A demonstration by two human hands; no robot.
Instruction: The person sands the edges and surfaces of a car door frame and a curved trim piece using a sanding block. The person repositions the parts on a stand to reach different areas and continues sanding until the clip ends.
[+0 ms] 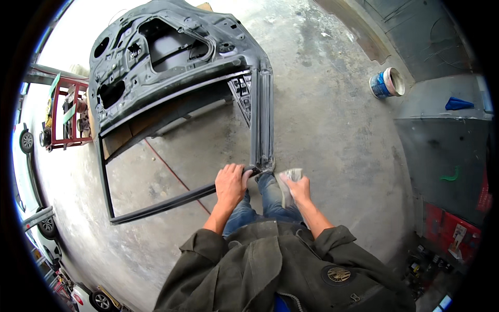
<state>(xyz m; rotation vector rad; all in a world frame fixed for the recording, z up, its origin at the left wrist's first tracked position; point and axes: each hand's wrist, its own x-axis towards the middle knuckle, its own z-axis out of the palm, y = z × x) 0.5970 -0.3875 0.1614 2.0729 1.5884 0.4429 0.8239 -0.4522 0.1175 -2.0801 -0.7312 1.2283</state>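
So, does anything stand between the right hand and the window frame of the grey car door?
Nothing visible blocks it. The right hand, holding a pale pad, is beside the near right corner of the window frame; the jeans show in the gap but seem lower down.

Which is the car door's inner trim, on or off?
Off: the car door has large cutouts lying uncovered on its inner side.

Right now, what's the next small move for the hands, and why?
I'd probably shift the right hand left, bringing the pale pad to the near right corner of the door frame. The left hand grips the frame beside that corner, seemingly steadying it, while the pad is held just to the corner's right.
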